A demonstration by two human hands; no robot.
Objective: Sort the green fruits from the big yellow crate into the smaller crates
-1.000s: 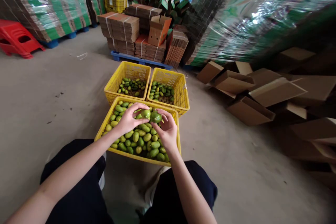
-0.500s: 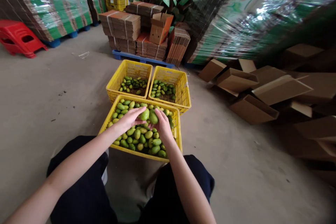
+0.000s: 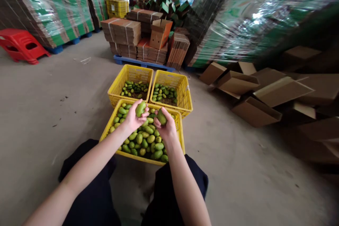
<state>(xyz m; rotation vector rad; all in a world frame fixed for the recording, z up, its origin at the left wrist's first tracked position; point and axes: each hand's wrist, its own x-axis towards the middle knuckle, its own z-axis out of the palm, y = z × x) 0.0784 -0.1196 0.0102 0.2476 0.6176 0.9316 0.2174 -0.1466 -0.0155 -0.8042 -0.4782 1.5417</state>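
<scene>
Over the front yellow crate (image 3: 105, 127), my left hand (image 3: 135, 117) is closed around a light green, egg-shaped fruit (image 3: 140, 109) like a small mango. Beside it, my right hand (image 3: 166, 124) grips a darker green fruit (image 3: 161, 117) of the same kind. A gap separates the two hands. Many loose green and yellowish fruits (image 3: 145, 137) fill the crate below, partly hidden by my hands and forearms.
Behind stand a left yellow crate (image 3: 113, 90) and a right yellow crate (image 3: 187, 95), each with some green fruits. Tied flat cartons (image 3: 122, 31) lie on a blue pallet (image 3: 143, 63). Open cardboard boxes (image 3: 256, 111) lie at right; a red stool (image 3: 23, 45) stands at left.
My hands have moved apart, each with a fruit in it. The left hand has turned palm up and risen slightly; the right has shifted a little to the right.
</scene>
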